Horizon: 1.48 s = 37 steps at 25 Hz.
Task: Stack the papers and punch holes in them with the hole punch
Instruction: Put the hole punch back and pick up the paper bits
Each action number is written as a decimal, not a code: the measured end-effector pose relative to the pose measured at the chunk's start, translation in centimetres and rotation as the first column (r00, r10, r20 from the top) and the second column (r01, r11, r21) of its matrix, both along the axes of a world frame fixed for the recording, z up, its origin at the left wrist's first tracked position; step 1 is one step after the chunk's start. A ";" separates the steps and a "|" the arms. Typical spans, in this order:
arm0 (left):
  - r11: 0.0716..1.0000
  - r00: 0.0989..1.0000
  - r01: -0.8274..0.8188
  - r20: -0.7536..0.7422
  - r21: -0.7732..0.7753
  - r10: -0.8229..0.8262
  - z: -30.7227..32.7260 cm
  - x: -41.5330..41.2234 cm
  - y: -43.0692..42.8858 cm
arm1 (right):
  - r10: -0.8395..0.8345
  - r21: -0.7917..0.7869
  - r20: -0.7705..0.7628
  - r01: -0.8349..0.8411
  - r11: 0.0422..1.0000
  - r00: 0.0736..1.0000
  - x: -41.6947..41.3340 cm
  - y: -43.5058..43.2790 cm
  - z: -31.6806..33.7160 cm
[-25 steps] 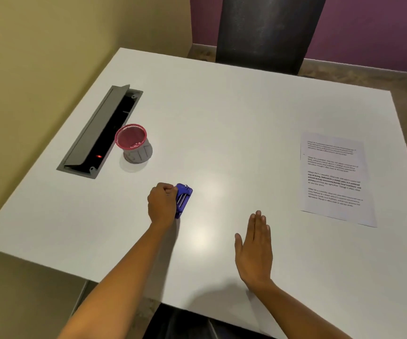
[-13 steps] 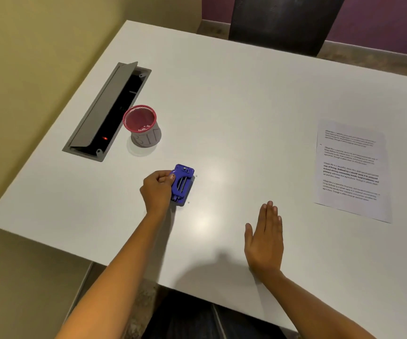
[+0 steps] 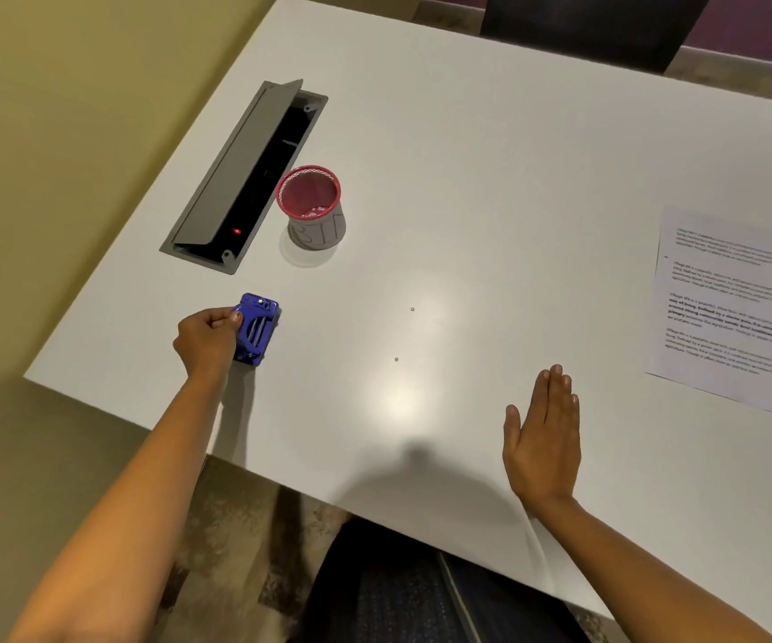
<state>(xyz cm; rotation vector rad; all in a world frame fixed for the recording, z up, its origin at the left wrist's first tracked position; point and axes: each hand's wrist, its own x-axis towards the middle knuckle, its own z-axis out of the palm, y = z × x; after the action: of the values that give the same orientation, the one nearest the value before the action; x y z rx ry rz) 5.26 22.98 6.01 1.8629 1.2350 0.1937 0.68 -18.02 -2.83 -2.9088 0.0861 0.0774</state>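
Proceeding from the left: an open grey cable hatch (image 3: 240, 178) is set into the white table (image 3: 491, 155), a small red light showing inside. Just beside it stands a red-rimmed mesh cup (image 3: 312, 208), apparently empty. Nearer the front edge, the left hand (image 3: 207, 338) is closed around the blue hole punch (image 3: 256, 329), which sits on the tabletop; the grip suggests it is being placed or repositioned. Two small specks (image 3: 412, 309) lie mid-table, likely punch waste. The right hand (image 3: 544, 438) rests flat, fingers extended, holding nothing. The papers (image 3: 730, 308) lie stacked at the right, well apart from the punch. Yellow wall at left, purple wall and dark chair beyond.
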 end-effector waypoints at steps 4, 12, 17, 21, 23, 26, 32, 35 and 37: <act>1.000 1.000 0.000 -0.027 -0.003 0.000 -0.6 -0.1 1.0 | 0.007 0.002 0.005 -0.007 1.000 1.000 0.0 0.1 -0.1; 0.995 0.998 0.066 -0.029 0.069 -0.064 -1.5 -0.9 1.6 | 0.003 0.018 0.010 -0.003 1.000 1.000 -0.1 0.3 0.1; 0.913 0.974 0.207 0.017 0.350 -0.227 -0.8 -1.4 -0.5 | -0.017 0.127 0.004 0.016 0.992 1.000 0.1 0.6 0.5; 0.785 0.844 0.481 0.037 0.390 -0.535 -0.3 -2.2 -5.8 | -0.097 0.374 0.069 0.064 0.925 0.993 1.4 1.8 1.9; 0.744 0.793 0.573 -0.002 0.345 -0.610 -1.0 -2.5 -8.9 | -0.051 0.440 0.098 0.003 0.898 0.994 2.8 3.3 2.7; 0.761 0.770 0.615 0.052 0.206 -0.636 -2.4 -2.5 -12.6 | 0.044 0.550 0.069 -0.075 0.832 0.997 5.4 6.1 3.4; 0.765 0.776 0.621 0.009 0.172 -0.631 -4.4 -1.3 -15.5 | 0.154 0.550 0.086 -0.175 0.817 0.984 9.3 10.8 3.5; 0.754 0.776 0.625 -0.054 0.202 -0.628 -4.7 -0.9 -15.9 | 0.159 0.542 0.015 -0.141 0.829 0.987 10.9 12.1 3.6; 0.745 0.769 0.636 -0.083 0.202 -0.634 -4.6 -0.7 -16.0 | 0.158 0.535 -0.009 -0.129 0.835 0.987 11.6 12.7 3.7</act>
<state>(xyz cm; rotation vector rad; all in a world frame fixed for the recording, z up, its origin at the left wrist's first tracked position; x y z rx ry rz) 4.53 6.97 1.44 2.3738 0.5253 -0.0612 12.25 -5.31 0.84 -2.3465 -0.1285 0.1737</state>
